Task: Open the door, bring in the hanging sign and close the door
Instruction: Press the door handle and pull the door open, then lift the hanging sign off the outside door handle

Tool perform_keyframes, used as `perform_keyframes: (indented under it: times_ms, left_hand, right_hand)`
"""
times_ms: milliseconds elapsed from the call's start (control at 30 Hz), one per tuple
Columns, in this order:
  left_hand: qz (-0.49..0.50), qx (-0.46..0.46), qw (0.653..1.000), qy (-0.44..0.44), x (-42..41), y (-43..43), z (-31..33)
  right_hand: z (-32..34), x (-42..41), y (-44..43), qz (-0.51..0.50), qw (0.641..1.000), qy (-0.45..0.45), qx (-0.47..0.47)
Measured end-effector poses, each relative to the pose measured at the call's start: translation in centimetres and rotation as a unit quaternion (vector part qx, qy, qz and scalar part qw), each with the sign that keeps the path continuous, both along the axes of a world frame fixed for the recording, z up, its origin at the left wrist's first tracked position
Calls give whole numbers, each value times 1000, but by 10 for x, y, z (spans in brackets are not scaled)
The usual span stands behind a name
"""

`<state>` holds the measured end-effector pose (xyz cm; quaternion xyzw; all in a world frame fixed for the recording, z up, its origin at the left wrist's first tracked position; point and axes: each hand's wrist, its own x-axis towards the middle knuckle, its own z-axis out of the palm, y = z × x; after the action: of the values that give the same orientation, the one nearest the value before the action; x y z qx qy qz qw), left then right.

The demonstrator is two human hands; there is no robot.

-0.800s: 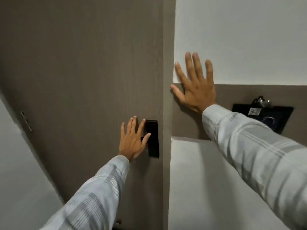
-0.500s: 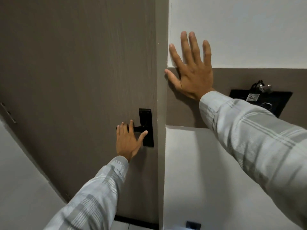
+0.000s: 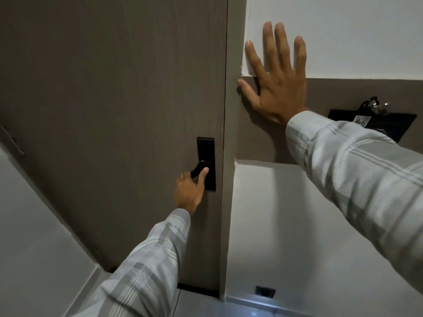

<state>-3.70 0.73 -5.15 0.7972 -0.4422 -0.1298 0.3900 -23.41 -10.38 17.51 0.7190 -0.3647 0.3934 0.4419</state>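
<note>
Fingers of the left hand (image 3: 188,191) are wrapped around the black door handle (image 3: 198,170), and the thumb is laid along it. That handle is tipped down and sits on a black plate (image 3: 206,147) near the right edge of the brown door (image 3: 114,110). The door is shut against its brown frame (image 3: 231,133). Spread wide and flat, the right hand (image 3: 278,83) is pressed on the wall (image 3: 343,35) just beside the frame, and nothing is held in it. Its fingers are laid on the white part of the wall and its palm on the brown strip (image 3: 258,145). Both arms are covered by pale checked sleeves (image 3: 357,170). A black holder (image 3: 398,124) with a small tag and something looped on top is fixed on the brown strip near the right edge of the wall. The hanging sign cannot be seen from this side of the door.
</note>
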Motion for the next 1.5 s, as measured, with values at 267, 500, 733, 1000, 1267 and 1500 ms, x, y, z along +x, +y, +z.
perform_keyframes:
  times_ms: [267, 500, 733, 1000, 1267, 1500]
  left_hand:
    - [-40, -19, 990, -133, 24, 32, 2]
    - [-40, 4, 945, -325, 37, 53, 26]
    - [-1, 54, 941, -333, 26, 84, 38]
    - [61, 51, 937, -340, 19, 137, 33]
    - [154, -85, 892, -417, -16, 190, 48]
    - [126, -80, 827, -542, -27, 230, 52]
  right_hand:
    - [-6, -4, 7, 32, 997, 3, 65]
    - [-71, -1, 22, 136, 988, 6, 79]
    - [-158, -10, 34, 247, 956, 17, 157]
    - [-214, 3, 60, 356, 887, 23, 293]
    - [-250, 65, 90, 343, 665, 28, 663]
    - [-253, 126, 127, 324, 562, -51, 759]
